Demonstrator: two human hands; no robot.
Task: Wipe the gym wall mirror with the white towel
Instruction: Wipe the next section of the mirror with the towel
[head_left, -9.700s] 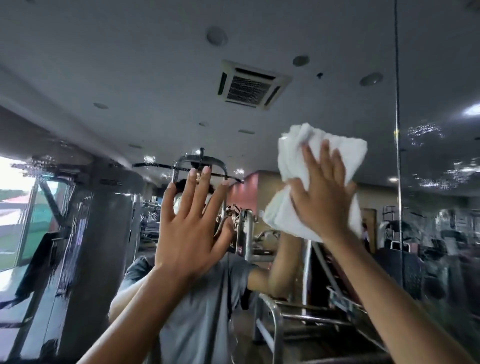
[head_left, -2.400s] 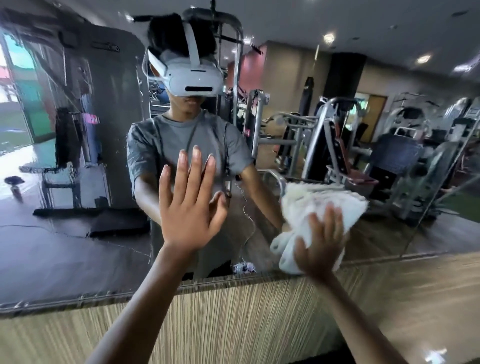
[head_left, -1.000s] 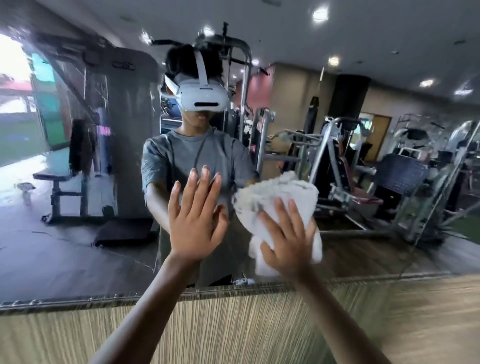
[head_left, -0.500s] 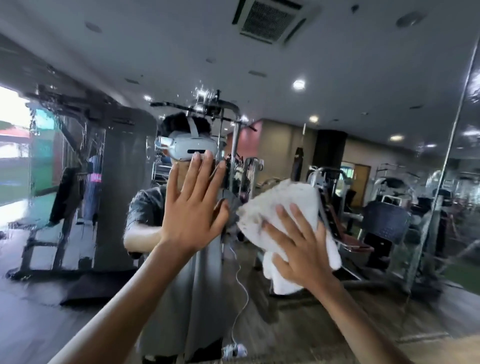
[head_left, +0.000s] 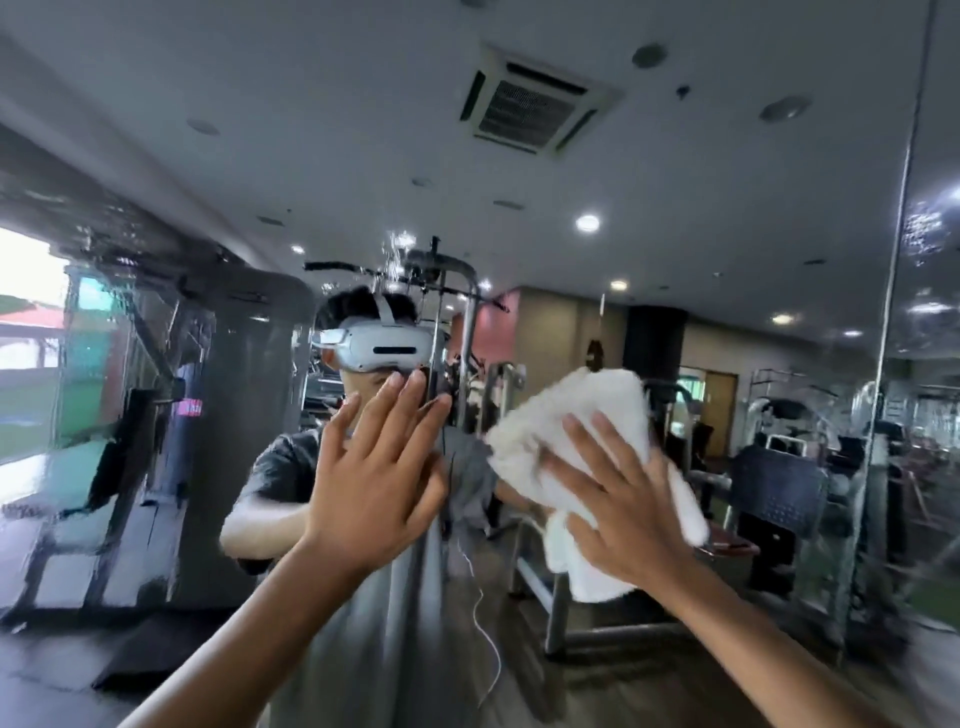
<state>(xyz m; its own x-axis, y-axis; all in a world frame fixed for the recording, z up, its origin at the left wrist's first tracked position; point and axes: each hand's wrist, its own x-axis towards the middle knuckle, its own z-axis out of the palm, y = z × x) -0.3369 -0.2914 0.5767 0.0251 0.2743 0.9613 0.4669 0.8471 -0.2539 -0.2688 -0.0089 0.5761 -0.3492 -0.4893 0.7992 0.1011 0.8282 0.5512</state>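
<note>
Head view: the right hand (head_left: 618, 499) lays its straight, spread fingers over the bunched white towel (head_left: 582, 415), pressing it against the mirror (head_left: 727, 156). The left hand (head_left: 374, 467) is raised just beside it, palm toward the glass, fingers straight, holding nothing. Wet streaks (head_left: 130, 291) show on the mirror's left part.

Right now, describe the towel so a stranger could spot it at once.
Start at the wall mirror filling the view. Two hands are raised to it; the white towel is bunched under the right hand. It is the only white cloth; the left hand is bare.
</note>
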